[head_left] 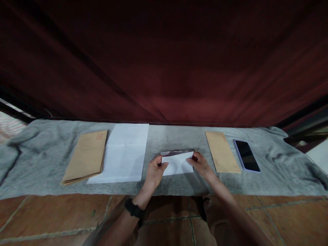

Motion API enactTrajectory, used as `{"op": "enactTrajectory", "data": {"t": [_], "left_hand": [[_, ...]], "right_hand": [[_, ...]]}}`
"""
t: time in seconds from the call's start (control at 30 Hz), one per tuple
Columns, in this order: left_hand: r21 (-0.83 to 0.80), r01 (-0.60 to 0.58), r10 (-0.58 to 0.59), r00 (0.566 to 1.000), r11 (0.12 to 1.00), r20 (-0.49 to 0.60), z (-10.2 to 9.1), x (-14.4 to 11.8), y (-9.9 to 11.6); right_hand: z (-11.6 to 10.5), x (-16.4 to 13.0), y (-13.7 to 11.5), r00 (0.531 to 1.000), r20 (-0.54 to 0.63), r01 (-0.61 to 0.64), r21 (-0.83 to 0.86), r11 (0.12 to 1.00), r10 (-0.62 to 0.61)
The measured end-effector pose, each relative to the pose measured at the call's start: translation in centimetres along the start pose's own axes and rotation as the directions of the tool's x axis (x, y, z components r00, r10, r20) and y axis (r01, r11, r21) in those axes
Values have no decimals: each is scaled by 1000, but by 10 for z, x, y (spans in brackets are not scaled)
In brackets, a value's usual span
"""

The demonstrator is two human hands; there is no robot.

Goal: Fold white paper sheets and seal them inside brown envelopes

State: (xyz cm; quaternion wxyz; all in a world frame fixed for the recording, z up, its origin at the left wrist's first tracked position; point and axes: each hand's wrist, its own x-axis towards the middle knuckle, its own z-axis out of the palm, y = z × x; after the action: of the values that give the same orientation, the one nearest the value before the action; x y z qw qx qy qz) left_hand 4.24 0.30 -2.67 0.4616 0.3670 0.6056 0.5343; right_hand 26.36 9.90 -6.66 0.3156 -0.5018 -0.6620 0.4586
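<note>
- A folded white sheet (178, 163) is being held at the middle of the grey cloth (38, 153); a fold already shows.
- Its left end is being pinched by the left hand (155, 172), fingers closed on it.
- Its right end is being gripped by the right hand (201, 164).
- At nine o'clock, flat paper (126, 152) and a stack of brown envelopes (85, 157) are lying untouched.
- At three o'clock, one envelope (222, 151) and a phone (247, 155) are lying.

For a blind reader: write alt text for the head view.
Two bare hands, left hand and right hand, hold a folded white paper on a grey cloth. To the left lie white sheets and a brown envelope stack; to the right, one brown envelope and a phone.
</note>
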Motion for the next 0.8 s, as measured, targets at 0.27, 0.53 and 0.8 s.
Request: {"op": "enactTrajectory", "data": {"t": [0.27,0.53,0.8], "left_hand": [[127,-118,116,993,985,22,-1,-9,4],[68,-105,103,994,992,37,2,-9,7],[-33,-83,83,997,996,-3,6,-4,12]], "right_hand": [[-12,-5,-12,981,175,-133,267,954,88],[-8,-2,-18,972,221,-147,302,942,81],[-13,-2,-30,984,150,-145,350,925,98]]}}
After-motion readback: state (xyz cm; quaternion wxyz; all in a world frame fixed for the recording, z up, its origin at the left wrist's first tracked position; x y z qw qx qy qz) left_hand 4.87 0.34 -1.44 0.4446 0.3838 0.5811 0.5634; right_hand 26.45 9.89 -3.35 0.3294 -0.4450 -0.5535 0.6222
